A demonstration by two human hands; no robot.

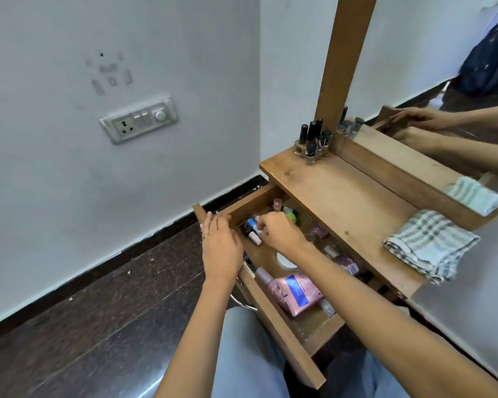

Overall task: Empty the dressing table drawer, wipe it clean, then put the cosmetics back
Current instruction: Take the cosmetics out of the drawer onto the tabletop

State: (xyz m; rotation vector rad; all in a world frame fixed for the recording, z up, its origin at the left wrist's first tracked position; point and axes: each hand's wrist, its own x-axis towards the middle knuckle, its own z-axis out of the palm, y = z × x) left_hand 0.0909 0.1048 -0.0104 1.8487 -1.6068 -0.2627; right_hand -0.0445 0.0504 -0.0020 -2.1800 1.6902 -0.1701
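Wooden and pulled well out, the drawer [293, 351] is full, so the emptying step has barely begun. The left hand [220, 248] lies over the drawer's front board near its far corner, fingers fairly straight, steadying it. The right hand [279, 231] reaches in just beside the left. Its fingers curl down narrowly and appear to pinch a blue-capped bottle [252, 224] among a cluster of small cosmetics [256, 237].

To do this well, lift the little bottles upright and one or two at a time, since they stand packed together and a sweeping grab would likely topple their neighbours. Keep the left hand bracing the front so the drawer does not slide.

The bare stretch of bench [342, 202], beyond and to the right of the right hand, looks the sensible place to set things. It sits short of the checked cloth [429, 245], which should stay free for wiping. The pink tube [296, 291], under the right forearm, lies flat and should come out easily afterwards.
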